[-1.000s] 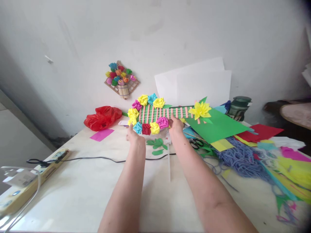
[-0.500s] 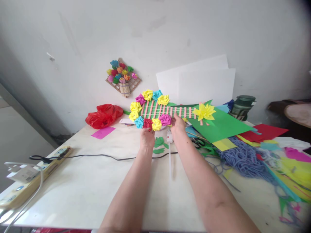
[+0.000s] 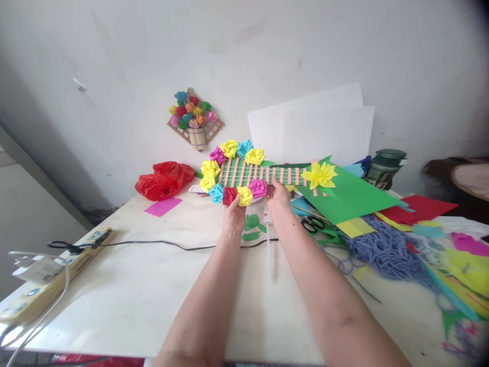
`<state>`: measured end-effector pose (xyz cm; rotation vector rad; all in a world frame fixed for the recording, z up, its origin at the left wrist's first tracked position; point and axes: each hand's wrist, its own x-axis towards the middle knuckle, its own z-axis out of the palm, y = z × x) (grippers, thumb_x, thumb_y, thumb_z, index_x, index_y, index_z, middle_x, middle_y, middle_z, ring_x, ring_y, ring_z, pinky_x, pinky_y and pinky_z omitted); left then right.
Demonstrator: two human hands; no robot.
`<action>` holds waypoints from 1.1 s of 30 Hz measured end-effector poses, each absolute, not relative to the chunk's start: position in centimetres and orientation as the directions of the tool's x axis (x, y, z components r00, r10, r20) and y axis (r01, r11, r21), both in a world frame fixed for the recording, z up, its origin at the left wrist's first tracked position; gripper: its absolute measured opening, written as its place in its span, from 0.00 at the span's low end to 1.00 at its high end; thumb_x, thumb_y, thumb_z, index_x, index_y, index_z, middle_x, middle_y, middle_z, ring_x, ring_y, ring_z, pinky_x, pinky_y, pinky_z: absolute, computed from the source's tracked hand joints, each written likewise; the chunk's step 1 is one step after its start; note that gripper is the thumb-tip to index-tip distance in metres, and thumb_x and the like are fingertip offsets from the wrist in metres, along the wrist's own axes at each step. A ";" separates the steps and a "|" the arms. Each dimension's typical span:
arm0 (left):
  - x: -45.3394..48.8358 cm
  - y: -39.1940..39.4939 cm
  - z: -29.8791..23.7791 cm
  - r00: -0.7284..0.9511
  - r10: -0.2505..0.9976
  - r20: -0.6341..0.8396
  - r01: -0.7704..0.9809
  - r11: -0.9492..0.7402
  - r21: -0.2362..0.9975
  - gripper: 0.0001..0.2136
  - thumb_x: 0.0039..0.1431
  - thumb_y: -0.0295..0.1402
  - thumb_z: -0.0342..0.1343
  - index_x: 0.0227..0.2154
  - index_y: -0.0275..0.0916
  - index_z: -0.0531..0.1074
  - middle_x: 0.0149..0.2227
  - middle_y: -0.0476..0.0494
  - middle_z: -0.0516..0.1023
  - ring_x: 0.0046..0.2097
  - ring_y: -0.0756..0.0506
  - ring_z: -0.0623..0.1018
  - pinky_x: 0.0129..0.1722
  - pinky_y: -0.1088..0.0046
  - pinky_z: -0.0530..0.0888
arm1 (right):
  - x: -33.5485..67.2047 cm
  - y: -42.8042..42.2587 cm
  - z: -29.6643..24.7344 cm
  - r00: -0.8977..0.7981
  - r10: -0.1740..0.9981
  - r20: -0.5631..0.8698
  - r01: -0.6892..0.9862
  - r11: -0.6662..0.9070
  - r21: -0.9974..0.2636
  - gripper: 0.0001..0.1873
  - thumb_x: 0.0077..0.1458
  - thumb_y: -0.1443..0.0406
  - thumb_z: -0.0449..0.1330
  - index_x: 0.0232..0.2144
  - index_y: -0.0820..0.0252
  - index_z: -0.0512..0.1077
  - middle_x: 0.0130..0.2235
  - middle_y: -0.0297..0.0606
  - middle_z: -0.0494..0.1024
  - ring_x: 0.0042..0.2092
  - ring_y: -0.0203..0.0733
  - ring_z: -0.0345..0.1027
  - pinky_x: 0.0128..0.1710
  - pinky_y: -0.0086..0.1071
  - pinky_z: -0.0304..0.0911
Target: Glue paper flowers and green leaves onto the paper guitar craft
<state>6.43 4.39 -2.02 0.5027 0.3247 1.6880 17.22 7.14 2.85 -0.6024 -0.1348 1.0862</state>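
- White table [image 3: 153, 290]: spreads across the lower frame.
- Flower-trimmed paper guitar [image 3: 244, 173]: held up at the frame's centre, neck toward the right.
- Green sheet [image 3: 347, 199]: right of centre.
- Right hand [image 3: 279, 196]: grips the guitar's neck beside the magenta flower [image 3: 259, 188].
- Left hand [image 3: 234, 216]: pinches the guitar's lower edge by the red flower [image 3: 229, 195].
- Green leaf pieces [image 3: 251, 236]: just below centre, between the forearms.

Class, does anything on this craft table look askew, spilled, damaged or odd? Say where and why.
The blue yarn at the right looks messy: it lies in a tangled heap, with loose strands straying across the table. The guitar-shaped piece, held by the left hand and right hand, shows no obvious damage.
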 end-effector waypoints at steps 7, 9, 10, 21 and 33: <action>6.5 4.7 -1.9 -0.200 0.975 0.094 -0.846 -0.220 0.486 0.14 0.47 0.22 0.58 0.39 0.39 0.69 0.38 0.45 0.76 0.40 0.47 0.77 0.39 0.74 0.74 | 16.5 6.6 3.1 0.472 0.865 -0.171 -0.775 0.315 -0.547 0.12 0.45 0.66 0.65 0.22 0.60 0.63 0.16 0.26 0.68 0.20 0.32 0.66 0.24 0.25 0.67; 6.6 4.8 -1.9 -0.209 0.974 0.085 -0.844 -0.224 0.488 0.14 0.48 0.23 0.58 0.39 0.40 0.69 0.38 0.45 0.76 0.40 0.47 0.77 0.39 0.74 0.74 | 16.4 6.5 3.1 0.471 0.866 -0.169 -0.773 0.313 -0.552 0.12 0.44 0.66 0.65 0.22 0.60 0.63 0.16 0.26 0.69 0.21 0.32 0.67 0.25 0.25 0.68; 6.6 4.8 -1.9 -0.216 0.973 0.081 -0.841 -0.227 0.491 0.14 0.48 0.23 0.58 0.39 0.40 0.69 0.38 0.46 0.76 0.41 0.47 0.77 0.39 0.74 0.74 | 16.3 6.4 3.1 0.471 0.866 -0.167 -0.773 0.314 -0.552 0.12 0.44 0.66 0.65 0.22 0.60 0.63 0.16 0.26 0.68 0.21 0.32 0.67 0.25 0.25 0.68; 6.6 4.6 -1.5 -0.331 0.944 0.008 -0.797 -0.284 0.533 0.12 0.46 0.26 0.60 0.36 0.40 0.70 0.37 0.45 0.76 0.41 0.44 0.77 0.34 0.73 0.73 | 15.8 6.3 2.8 0.467 0.876 -0.119 -0.760 0.330 -0.559 0.13 0.42 0.65 0.67 0.23 0.60 0.64 0.17 0.25 0.69 0.22 0.31 0.67 0.23 0.23 0.67; 5.8 4.1 -1.3 -0.337 0.940 0.055 -0.791 -0.315 0.524 0.13 0.48 0.40 0.58 0.37 0.44 0.70 0.40 0.46 0.75 0.45 0.43 0.75 0.38 0.70 0.72 | 16.1 6.4 3.0 0.433 0.894 -0.114 -0.767 0.299 -0.568 0.13 0.43 0.64 0.66 0.23 0.60 0.63 0.18 0.25 0.69 0.20 0.30 0.65 0.22 0.23 0.66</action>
